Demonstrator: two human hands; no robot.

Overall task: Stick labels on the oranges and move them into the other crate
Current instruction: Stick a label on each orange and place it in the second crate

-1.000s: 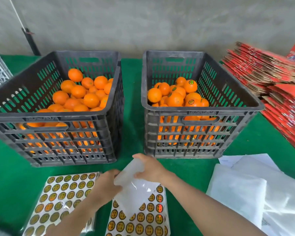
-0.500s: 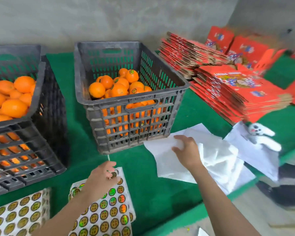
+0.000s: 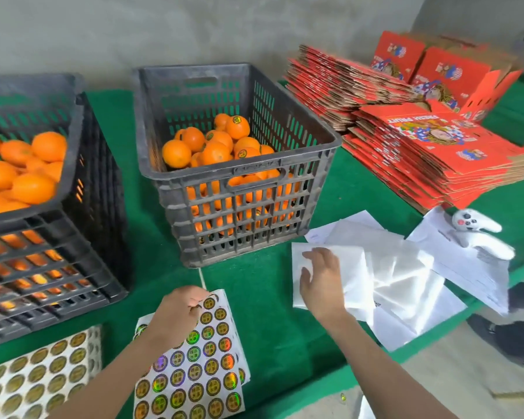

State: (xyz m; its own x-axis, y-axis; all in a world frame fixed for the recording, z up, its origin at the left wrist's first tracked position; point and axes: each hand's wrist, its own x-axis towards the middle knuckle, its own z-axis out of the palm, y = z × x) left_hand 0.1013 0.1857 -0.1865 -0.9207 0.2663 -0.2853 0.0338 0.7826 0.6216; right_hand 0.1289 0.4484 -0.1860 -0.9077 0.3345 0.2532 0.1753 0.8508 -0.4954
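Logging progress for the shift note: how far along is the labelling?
Done: the right crate holds a pile of oranges, several showing labels. In hand: the left hand pinches the sticker sheet; the right hand lies open on white sheets; neither holds fruit. Left: the left crate is heaped with plain oranges showing no labels.

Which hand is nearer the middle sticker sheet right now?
Left. The left hand pinches the sticker sheet at its top; the right hand lies on white papers to its right.
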